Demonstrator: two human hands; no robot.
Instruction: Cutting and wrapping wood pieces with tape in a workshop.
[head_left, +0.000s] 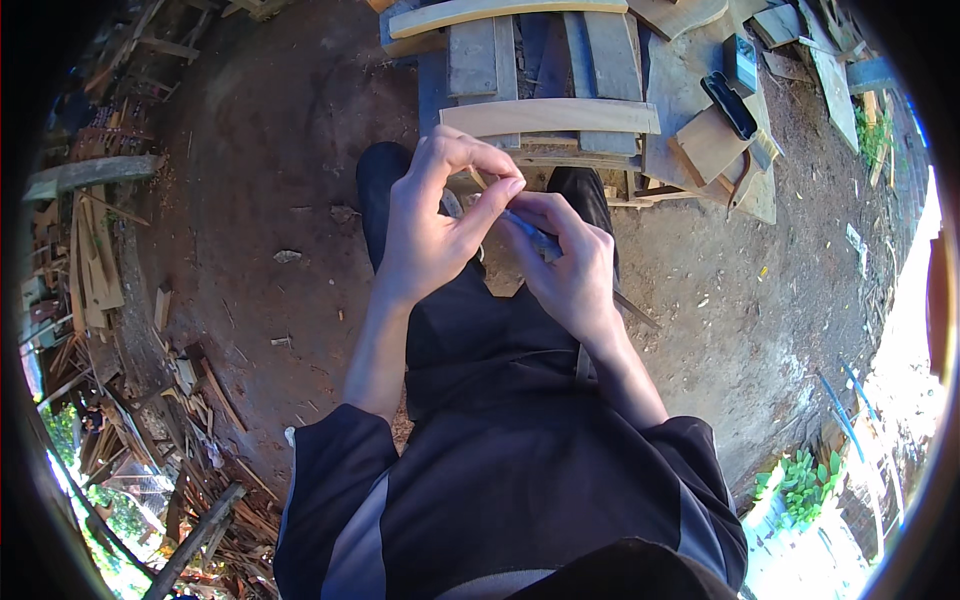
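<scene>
Both of my hands meet in front of my body, above my dark-trousered legs. My left hand [440, 215] is closed in a pinch, thumb against index finger; a small pale sliver shows by those fingers, too little of it to name. My right hand [572, 258] touches the left fingertips and is wrapped round a slim blue object [538, 236], mostly covered by the fingers. A thin dark rod [636, 311] shows beyond the right wrist; whether it belongs to the blue object I cannot tell.
Ahead stands a low bench of grey boards [472, 62] with a pale curved plank [550, 117] across its near side. An open black case [729, 106], a blue box [740, 64] and a wooden block [712, 146] lie to its right. Scrap wood [100, 255] is heaped at left.
</scene>
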